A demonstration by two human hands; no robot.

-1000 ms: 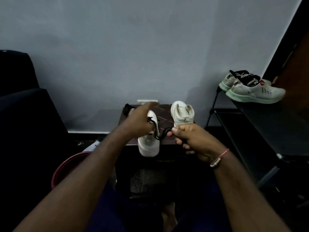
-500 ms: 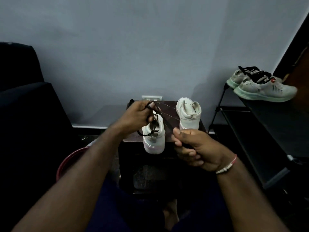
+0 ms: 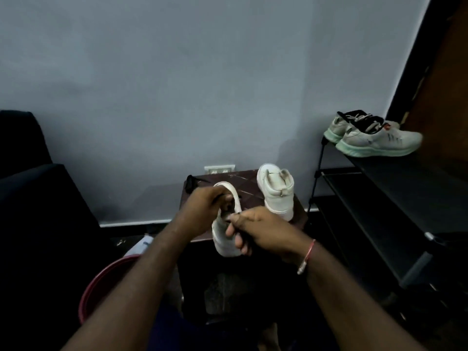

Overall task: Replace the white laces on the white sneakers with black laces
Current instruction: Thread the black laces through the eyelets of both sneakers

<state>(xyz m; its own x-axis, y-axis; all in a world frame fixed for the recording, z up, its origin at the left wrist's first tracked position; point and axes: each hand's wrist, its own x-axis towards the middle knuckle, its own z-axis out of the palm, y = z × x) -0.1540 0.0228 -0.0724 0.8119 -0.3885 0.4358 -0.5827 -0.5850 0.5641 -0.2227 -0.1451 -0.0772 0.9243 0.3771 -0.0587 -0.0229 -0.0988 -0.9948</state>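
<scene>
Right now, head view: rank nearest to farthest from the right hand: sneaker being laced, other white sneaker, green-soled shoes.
1. Sneaker being laced: against the right hand, on its left.
2. Other white sneaker: just behind, on the table.
3. Green-soled shoes: far right, on the rack.

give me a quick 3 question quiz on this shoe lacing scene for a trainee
1. True or false: the left hand, pinching the black lace, and the right hand are both at the near white sneaker.
2. The mint-soled running shoes sit: A on the black rack; B in a box; C on a windowsill.
3. Which wrist wears the bracelet?
Key: 1 true; 2 A; 3 the right.
</scene>
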